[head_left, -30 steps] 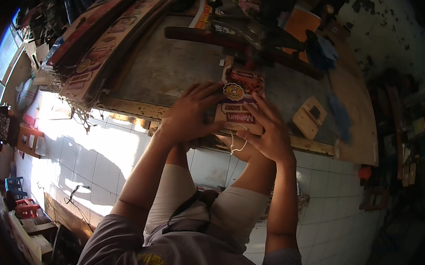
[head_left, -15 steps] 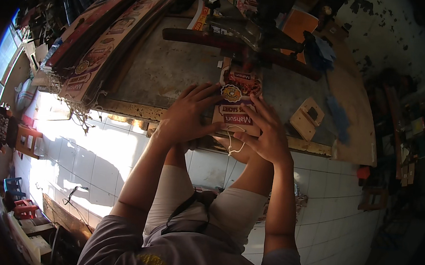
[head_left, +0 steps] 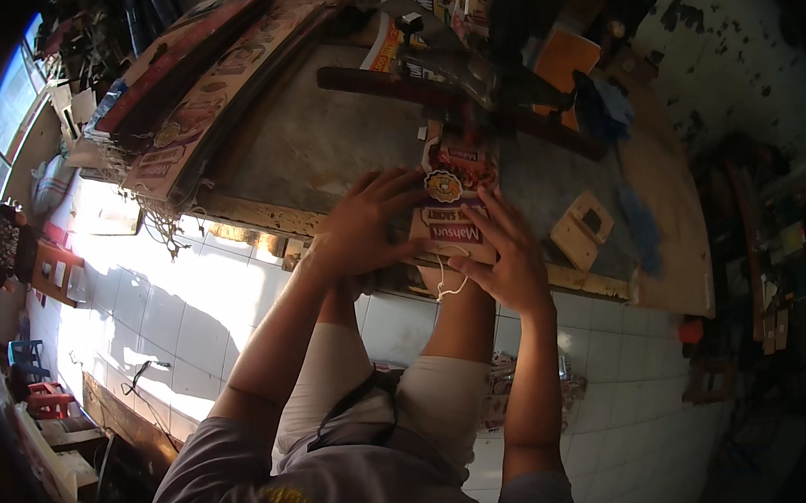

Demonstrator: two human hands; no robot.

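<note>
A flat printed cardboard sheet (head_left: 456,199), maroon and cream with a round emblem, lies on the grey workbench (head_left: 336,144) near its front edge. My left hand (head_left: 367,230) presses on the sheet's left side with fingers spread. My right hand (head_left: 506,249) rests on its right side and lower corner. A thin white string (head_left: 443,278) loops down from under the sheet between my hands. The far end of the sheet runs under a dark machine part (head_left: 490,80).
A stack of long printed boards (head_left: 200,78) leans at the bench's left. A small wooden block (head_left: 582,229) lies to the right of my hands, with blue cloth (head_left: 643,226) beyond. Cluttered shelves stand at the right. Tiled floor (head_left: 184,311) lies below, with my knees in front.
Both hands stay on the printed sheet. The sheet has slid slightly farther toward the machine part, and my fingers have shifted a little along its edges.
</note>
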